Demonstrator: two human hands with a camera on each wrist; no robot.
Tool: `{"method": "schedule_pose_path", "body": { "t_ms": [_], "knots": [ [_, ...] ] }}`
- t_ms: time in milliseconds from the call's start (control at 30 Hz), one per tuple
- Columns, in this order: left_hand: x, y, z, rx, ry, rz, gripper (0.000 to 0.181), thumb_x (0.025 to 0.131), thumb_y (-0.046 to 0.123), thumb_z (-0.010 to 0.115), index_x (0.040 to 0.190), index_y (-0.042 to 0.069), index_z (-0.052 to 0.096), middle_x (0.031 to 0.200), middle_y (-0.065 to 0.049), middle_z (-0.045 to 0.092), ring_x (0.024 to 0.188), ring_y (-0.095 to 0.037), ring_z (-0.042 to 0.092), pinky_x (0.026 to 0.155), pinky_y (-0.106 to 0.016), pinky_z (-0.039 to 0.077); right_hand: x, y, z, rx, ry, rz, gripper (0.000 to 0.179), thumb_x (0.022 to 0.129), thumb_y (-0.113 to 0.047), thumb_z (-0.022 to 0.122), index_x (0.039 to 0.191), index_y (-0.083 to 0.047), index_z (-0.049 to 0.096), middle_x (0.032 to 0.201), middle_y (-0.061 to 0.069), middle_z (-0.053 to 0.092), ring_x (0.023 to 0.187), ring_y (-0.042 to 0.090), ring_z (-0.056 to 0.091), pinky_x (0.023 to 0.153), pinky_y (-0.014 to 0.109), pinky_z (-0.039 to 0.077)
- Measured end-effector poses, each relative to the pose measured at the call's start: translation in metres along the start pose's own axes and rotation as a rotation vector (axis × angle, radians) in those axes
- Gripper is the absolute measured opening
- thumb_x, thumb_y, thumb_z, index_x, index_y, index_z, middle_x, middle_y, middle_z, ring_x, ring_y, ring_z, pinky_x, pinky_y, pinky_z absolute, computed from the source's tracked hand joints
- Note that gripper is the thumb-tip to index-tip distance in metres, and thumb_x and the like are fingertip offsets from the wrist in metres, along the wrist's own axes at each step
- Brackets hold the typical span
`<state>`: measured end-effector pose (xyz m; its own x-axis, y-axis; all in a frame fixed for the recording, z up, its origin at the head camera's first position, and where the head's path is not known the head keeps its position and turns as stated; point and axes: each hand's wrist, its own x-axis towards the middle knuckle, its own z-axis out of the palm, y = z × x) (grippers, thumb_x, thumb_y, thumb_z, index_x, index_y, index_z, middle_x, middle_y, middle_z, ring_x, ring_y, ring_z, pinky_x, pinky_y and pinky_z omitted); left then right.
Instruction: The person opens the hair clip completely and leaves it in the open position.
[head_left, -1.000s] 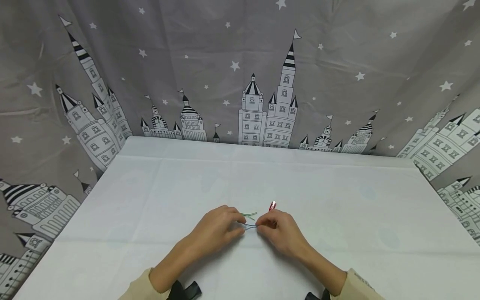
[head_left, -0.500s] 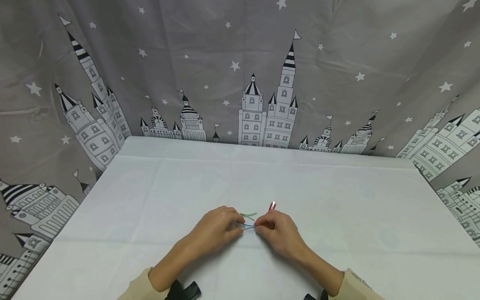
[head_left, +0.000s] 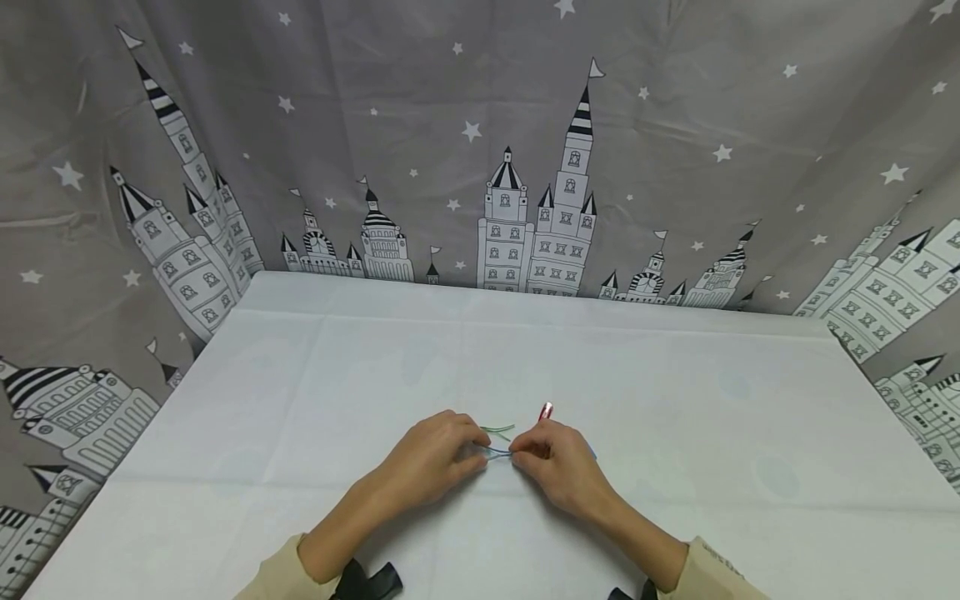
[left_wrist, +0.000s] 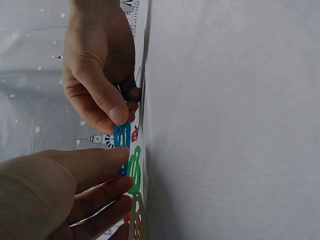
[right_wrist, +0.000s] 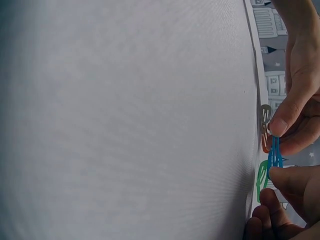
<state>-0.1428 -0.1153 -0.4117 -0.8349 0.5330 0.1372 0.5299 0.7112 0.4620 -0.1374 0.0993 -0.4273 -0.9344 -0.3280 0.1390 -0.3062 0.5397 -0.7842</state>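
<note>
A blue snap hair clip (left_wrist: 121, 135) is stretched between both hands, just above the white table. In the left wrist view, my left hand (head_left: 438, 454) pinches one end of it between thumb and index finger, its other fingers loosely bent below. The opposite end is held by the thumb and finger of my right hand (head_left: 562, 467). The clip's metal arms look spread apart in the right wrist view. Behind it lies a green hair clip (left_wrist: 134, 184), near the left fingertips. A red hair clip (head_left: 545, 411) shows past the right hand, partly hidden.
A beige hair clip (left_wrist: 137, 196) and an orange hair clip (left_wrist: 127, 218) lie beyond the left hand, hidden from the head view. The white tablecloth (head_left: 360, 367) reaches back to a grey castle-print curtain (head_left: 420, 100). A blue sliver beside the right hand is unclear.
Both hands stay almost still around the blue hair clip; the right hand has shifted very slightly left. A blue sliver now shows at the right hand's outer edge.
</note>
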Motion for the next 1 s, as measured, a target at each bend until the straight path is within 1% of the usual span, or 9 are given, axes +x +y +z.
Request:
{"method": "schedule_pose_path", "body": {
  "t_ms": [167, 367, 533, 733, 1000],
  "knots": [
    [-0.0005, -0.0005, 0.0009, 0.015, -0.005, -0.002, 0.018, 0.086, 0.019, 0.077, 0.101, 0.010, 0.075, 0.103, 0.001, 0.071, 0.094, -0.015, 0.060, 0.081, -0.036, 0.050, 0.0000, -0.0001, 0.0010, -0.015, -0.006, -0.002, 0.011, 0.083, 0.000, 0.075, 0.085, -0.011, 0.077, 0.081, -0.010, 0.062, 0.070, 0.007, 0.051, 0.064, 0.025, 0.044],
    [0.0001, -0.0012, 0.0017, 0.050, -0.012, 0.021, 0.018, 0.086, 0.018, 0.077, 0.101, 0.010, 0.075, 0.102, 0.001, 0.070, 0.092, -0.016, 0.060, 0.079, -0.035, 0.050, 0.0007, 0.0007, 0.0009, -0.041, 0.007, -0.024, 0.012, 0.082, 0.001, 0.075, 0.085, -0.010, 0.077, 0.079, -0.009, 0.061, 0.070, 0.007, 0.051, 0.063, 0.025, 0.044],
    [0.0001, 0.0001, 0.0012, 0.051, -0.020, 0.028, 0.017, 0.086, 0.017, 0.077, 0.100, 0.009, 0.075, 0.101, 0.001, 0.071, 0.093, -0.016, 0.061, 0.080, -0.035, 0.050, 0.0010, 0.0011, 0.0020, -0.053, 0.011, -0.030, 0.012, 0.081, 0.001, 0.076, 0.085, -0.010, 0.077, 0.078, -0.010, 0.060, 0.071, 0.007, 0.052, 0.065, 0.025, 0.044],
    [0.0000, 0.0013, 0.0002, 0.054, -0.015, 0.035, 0.017, 0.085, 0.014, 0.078, 0.100, 0.007, 0.075, 0.101, -0.001, 0.071, 0.094, -0.018, 0.062, 0.081, -0.037, 0.050, 0.0023, 0.0013, 0.0040, -0.077, 0.021, -0.043, 0.012, 0.080, 0.001, 0.076, 0.084, -0.011, 0.078, 0.078, -0.011, 0.061, 0.073, 0.007, 0.053, 0.066, 0.026, 0.045],
    [-0.0003, -0.0007, 0.0011, 0.047, -0.017, 0.015, 0.018, 0.085, 0.017, 0.077, 0.101, 0.008, 0.075, 0.102, 0.000, 0.071, 0.095, -0.017, 0.061, 0.082, -0.037, 0.050, 0.0025, 0.0014, 0.0042, -0.082, 0.023, -0.051, 0.012, 0.080, 0.001, 0.077, 0.084, -0.010, 0.078, 0.077, -0.011, 0.061, 0.073, 0.007, 0.052, 0.066, 0.026, 0.044]
  ]
}}
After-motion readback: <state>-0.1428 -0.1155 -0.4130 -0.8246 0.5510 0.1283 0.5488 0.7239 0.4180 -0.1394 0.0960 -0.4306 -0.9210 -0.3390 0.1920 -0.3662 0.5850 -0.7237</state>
